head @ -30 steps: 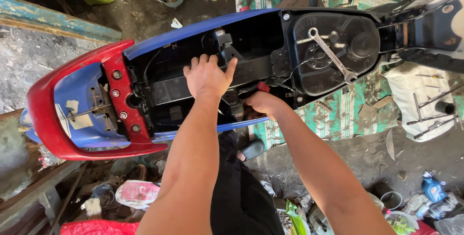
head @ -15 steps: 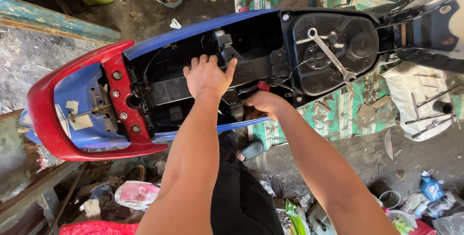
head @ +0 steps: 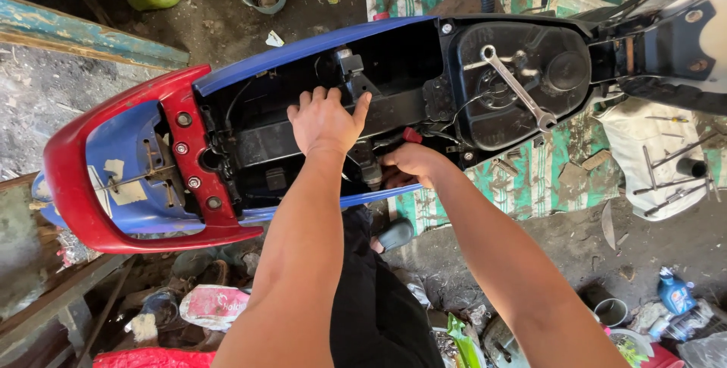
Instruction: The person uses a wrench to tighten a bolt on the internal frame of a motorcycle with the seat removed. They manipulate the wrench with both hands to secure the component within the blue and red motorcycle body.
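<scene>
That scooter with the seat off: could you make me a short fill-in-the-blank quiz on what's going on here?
1. The left hand lies flat on the black frame inside the ____ scooter body.
2. A silver ____ lies on the black tank cover.
3. The tail panel is coloured ____.
Missing words: blue; wrench; red
</scene>
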